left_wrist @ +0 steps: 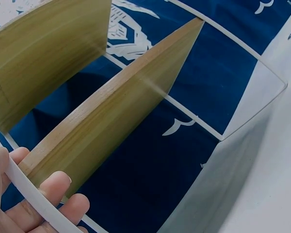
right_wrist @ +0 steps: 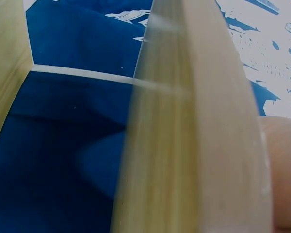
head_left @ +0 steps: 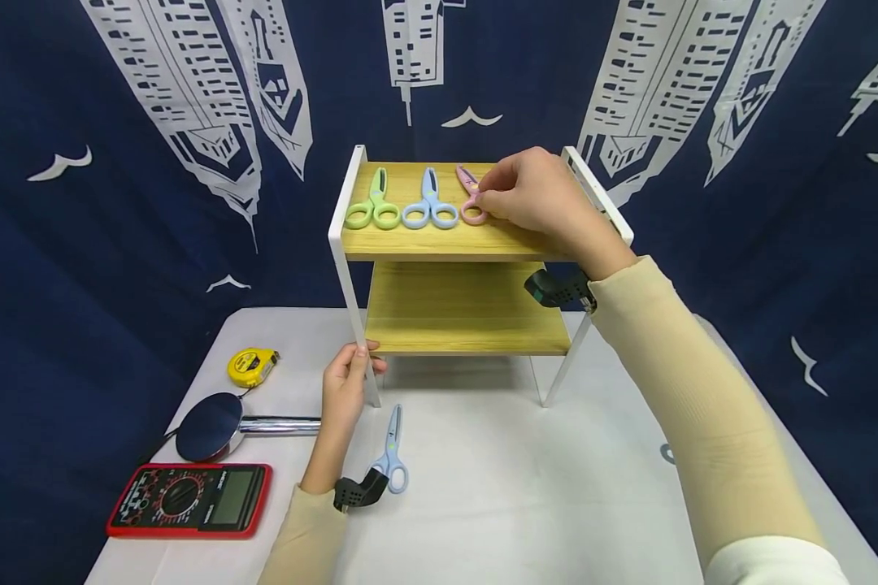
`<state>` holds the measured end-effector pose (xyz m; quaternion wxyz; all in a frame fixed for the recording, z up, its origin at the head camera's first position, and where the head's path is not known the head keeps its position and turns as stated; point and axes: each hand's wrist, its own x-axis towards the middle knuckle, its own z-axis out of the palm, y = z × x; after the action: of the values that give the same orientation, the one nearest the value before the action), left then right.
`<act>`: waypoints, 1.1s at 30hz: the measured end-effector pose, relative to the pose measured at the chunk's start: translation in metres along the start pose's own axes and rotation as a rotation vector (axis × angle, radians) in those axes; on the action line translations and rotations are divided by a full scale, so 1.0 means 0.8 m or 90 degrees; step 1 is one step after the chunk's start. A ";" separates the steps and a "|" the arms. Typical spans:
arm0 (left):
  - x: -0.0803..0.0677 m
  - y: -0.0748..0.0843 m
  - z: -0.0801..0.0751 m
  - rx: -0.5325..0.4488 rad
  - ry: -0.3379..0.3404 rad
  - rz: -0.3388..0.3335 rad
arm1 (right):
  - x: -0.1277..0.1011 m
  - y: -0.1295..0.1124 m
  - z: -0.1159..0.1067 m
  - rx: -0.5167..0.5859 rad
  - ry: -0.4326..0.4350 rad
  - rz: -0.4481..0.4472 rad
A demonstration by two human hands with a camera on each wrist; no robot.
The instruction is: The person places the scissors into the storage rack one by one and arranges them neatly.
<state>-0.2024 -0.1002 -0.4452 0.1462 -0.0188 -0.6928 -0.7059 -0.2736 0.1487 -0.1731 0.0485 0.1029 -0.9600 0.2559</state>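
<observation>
On the upper board of a small two-tier wooden shelf (head_left: 468,309), green scissors (head_left: 375,201), blue scissors (head_left: 429,200) and pink scissors (head_left: 471,195) lie in a row, blades toward the back. My right hand (head_left: 537,195) pinches the pink scissors at the right handle loop, partly hiding them. At the lower board's left front corner, my left hand (head_left: 345,386) grips the shelf's white leg (head_left: 349,292). The left wrist view shows its fingers (left_wrist: 56,187) around that white frame. In the right wrist view the board's edge fills the middle, with part of the hand (right_wrist: 285,170) at right.
A second pair of blue scissors (head_left: 393,443) lies on the white table before the shelf. To the left are a yellow tape measure (head_left: 252,367), a round dark pan (head_left: 209,426) with a shiny handle, and a red multimeter (head_left: 190,500). A grey ring (head_left: 667,452) shows beside the right sleeve.
</observation>
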 end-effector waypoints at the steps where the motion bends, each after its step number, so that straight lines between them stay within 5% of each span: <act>1: 0.000 0.000 0.000 -0.001 -0.001 -0.001 | -0.001 0.000 0.001 -0.008 0.007 -0.005; 15: -0.002 0.003 0.001 -0.006 0.001 0.004 | -0.010 0.001 0.024 -0.027 0.136 -0.087; 33: -0.001 0.003 0.002 -0.001 -0.001 0.008 | -0.014 0.009 0.029 0.034 0.172 -0.086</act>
<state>-0.2012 -0.0982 -0.4430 0.1501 -0.0238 -0.6920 -0.7057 -0.2654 0.1451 -0.1979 0.1916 0.1331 -0.9284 0.2891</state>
